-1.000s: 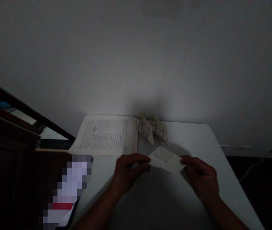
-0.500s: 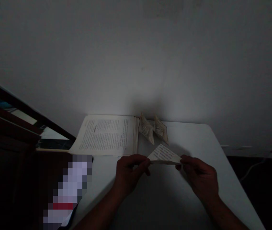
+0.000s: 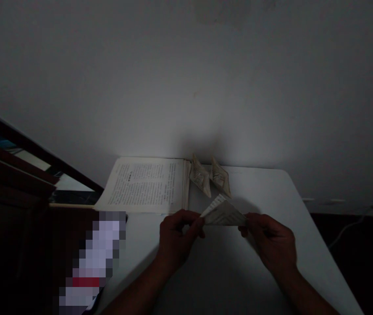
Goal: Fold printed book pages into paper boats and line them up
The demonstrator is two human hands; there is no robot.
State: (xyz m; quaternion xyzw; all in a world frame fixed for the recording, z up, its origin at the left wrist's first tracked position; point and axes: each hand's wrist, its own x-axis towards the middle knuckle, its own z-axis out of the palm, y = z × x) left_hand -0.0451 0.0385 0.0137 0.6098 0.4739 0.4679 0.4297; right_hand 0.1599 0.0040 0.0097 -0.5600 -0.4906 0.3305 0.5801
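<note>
A printed sheet folded into a triangle, a piece of folded paper, is held above the table between both hands, its peak pointing away from me. My left hand pinches its left corner between thumb and fingers. At the right corner, my right hand has a like pinch. The near face of the triangle looks grey and shaded, with a strip of lighter printed paper showing along its left edge. Just beyond it stand two folded paper boats side by side, made of printed paper.
An open book with printed pages lies at the table's back left, beside the boats. The white table meets a grey wall. At the left edge lies a blurred-out phone-like object; dark wooden furniture stands farther left.
The folded paper has tilted, so its shaded near face now shows where the printed upper face showed before. My right hand has come slightly left; both hands keep their pinch.
</note>
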